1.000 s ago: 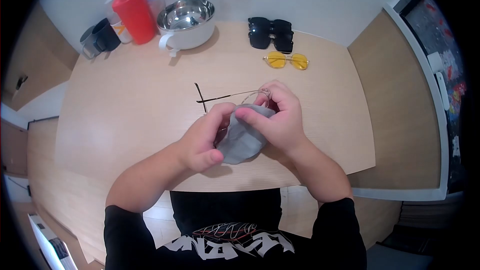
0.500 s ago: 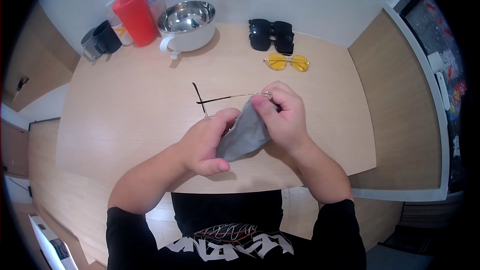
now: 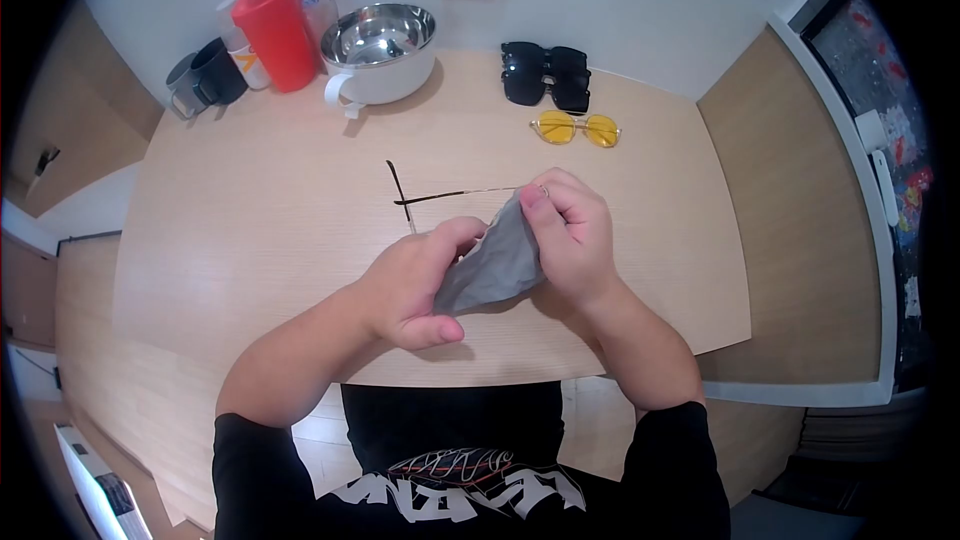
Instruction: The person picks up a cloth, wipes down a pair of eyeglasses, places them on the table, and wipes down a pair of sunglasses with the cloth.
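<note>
A grey cloth (image 3: 497,262) hangs between my two hands over the table's near part. My right hand (image 3: 572,230) pinches the cloth's upper corner against one end of a pair of thin metal-framed glasses (image 3: 440,197). Their dark-tipped temples stick out to the left and cross each other; the lenses are hidden by the cloth and fingers. My left hand (image 3: 420,285) is curled round the other side of the glasses and the cloth's left edge, its thumb held off the cloth.
On the wooden table (image 3: 250,240), a steel-lined white bowl (image 3: 385,70), a red jug (image 3: 273,35) and dark mugs (image 3: 217,72) stand at the back left. Black sunglasses (image 3: 547,75) and yellow-lensed glasses (image 3: 577,128) lie at the back right.
My right thumb has moved up and to the right, drawing the cloth's upper corner over the right end of the glasses. The rim seen there earlier is now mostly covered. My left hand has barely moved.
</note>
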A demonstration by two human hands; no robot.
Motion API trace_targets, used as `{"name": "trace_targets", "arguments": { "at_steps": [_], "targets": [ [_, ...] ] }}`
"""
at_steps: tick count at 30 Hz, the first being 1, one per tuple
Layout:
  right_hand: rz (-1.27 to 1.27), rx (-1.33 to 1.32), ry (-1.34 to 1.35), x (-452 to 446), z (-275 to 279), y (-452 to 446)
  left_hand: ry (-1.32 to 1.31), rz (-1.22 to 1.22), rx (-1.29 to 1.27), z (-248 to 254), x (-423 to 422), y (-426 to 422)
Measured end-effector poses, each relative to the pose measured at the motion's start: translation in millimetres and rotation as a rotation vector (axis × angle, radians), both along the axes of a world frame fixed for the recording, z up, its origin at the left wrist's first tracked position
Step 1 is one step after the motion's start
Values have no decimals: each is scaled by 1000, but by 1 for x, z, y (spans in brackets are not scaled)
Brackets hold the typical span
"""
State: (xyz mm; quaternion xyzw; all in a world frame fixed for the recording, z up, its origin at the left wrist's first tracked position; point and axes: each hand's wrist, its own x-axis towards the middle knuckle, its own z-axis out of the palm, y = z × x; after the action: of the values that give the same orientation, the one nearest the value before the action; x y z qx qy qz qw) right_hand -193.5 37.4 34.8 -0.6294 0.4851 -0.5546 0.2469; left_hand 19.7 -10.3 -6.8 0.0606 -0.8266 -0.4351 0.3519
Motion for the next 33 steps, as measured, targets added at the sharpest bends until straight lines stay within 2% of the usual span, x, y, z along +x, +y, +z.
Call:
{"name": "trace_targets", "arguments": {
  "at_steps": [8, 11, 13, 19, 20, 22, 23, 25, 29, 33],
  "targets": [
    [-43, 65, 114, 10, 9, 7, -79, -29, 94, 2, 4, 3],
    [-30, 97, -94, 7, 0, 2, -29, 1, -15, -1, 1, -1],
    [3, 119, -93, 1, -1, 1, 26, 19, -93, 2, -2, -1],
    [-39, 125, 108, 13, 14, 8, -131, -86, 286, 2, 8, 4],
    [-52, 133, 118, 13, 15, 8, -51, -84, 353, 5, 5, 7],
    [-21, 133, -46, 10, 9, 6, 110, -80, 487, 8, -6, 16],
    [-5, 133, -128, 8, 6, 4, 123, -102, 529, 10, -6, 17],
    [44, 89, -92, 0, 4, 1, 149, -147, 615, 12, -6, 18],
    [-3, -37, 263, 5, 22, 9, 63, -150, 741, 17, 4, 19],
    [-14, -49, 195, 6, 22, 11, 57, -151, 786, 23, 3, 22]
  ]
}}
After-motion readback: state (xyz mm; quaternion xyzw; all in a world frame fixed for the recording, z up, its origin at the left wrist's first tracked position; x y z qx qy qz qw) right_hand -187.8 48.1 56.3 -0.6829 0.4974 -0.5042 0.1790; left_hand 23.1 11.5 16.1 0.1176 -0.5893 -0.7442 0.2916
